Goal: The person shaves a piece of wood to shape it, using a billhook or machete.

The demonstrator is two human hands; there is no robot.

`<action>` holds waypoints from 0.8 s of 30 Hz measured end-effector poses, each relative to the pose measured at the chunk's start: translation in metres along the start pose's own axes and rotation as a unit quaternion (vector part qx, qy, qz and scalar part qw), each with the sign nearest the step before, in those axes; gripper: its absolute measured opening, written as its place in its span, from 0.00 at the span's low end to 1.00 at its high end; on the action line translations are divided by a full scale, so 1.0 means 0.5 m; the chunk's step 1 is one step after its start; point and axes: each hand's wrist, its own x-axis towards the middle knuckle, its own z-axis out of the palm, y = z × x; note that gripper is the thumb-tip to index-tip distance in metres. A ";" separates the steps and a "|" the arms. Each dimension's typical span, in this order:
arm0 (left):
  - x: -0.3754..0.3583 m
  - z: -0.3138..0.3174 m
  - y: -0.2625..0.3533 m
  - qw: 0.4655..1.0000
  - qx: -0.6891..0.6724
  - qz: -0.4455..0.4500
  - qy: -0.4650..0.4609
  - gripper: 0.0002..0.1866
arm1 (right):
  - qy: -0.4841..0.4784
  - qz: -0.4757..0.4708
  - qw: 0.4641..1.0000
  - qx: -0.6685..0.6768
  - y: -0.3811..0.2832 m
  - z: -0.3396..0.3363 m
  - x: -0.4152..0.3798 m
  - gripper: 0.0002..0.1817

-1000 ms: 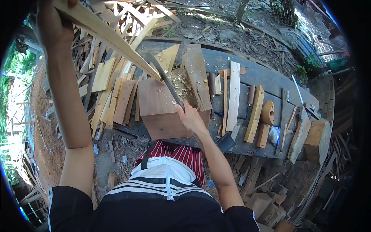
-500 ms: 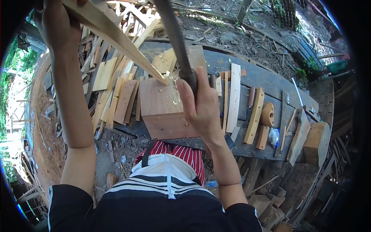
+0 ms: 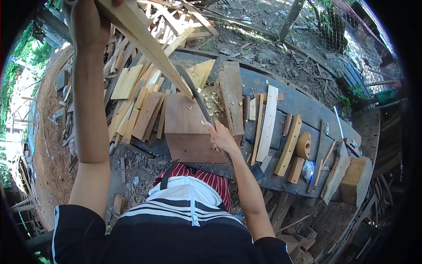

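At the upper left, my raised left hand [image 3: 88,24] grips the top end of a long pale wooden piece [image 3: 147,46], which slants down to the right. Its lower tip rests on or just above a big wooden block [image 3: 189,149]. My right hand [image 3: 222,140] is wrapped round the handle of a machete [image 3: 194,91]. The dark blade points up and left, lying against or just beside the lower end of the pale wood; contact is hard to tell. Wood chips [image 3: 213,99] are scattered behind the block. Part of my left hand is cut off by the frame's top edge.
On the dark workbench [image 3: 292,99] at right lie a drilled wooden bar [image 3: 289,145], a rounded wooden piece [image 3: 303,145], a white strip [image 3: 267,123] and a wooden-handled tool [image 3: 287,124]. Cut wood pieces [image 3: 145,114] pile up at left. A thick block [image 3: 356,180] stands at the bench's right end.
My right hand has swung the machete down, from raised upright above the block to low beside the pale wood's tip. My left hand and the wood have shifted slightly right in view.
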 end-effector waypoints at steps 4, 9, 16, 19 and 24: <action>-0.003 -0.009 0.037 0.979 0.016 -0.070 -0.192 0.20 | -0.192 0.144 0.897 0.370 0.042 -0.018 0.001 0.22; 0.006 -0.038 0.020 0.990 0.084 -0.002 -0.114 0.20 | -0.060 0.075 0.976 0.193 -0.015 -0.012 -0.004 0.22; 0.043 -0.090 0.018 0.988 0.103 -0.008 -0.111 0.14 | 0.133 -0.215 0.967 -0.035 -0.222 -0.040 -0.102 0.19; 0.037 -0.073 0.022 0.989 0.110 -0.025 -0.095 0.16 | 0.204 -0.318 0.924 -0.065 -0.167 -0.011 -0.077 0.16; 0.011 -0.044 0.030 0.994 0.030 -0.027 -0.105 0.25 | 0.152 -0.113 0.937 -0.293 0.027 0.038 0.006 0.19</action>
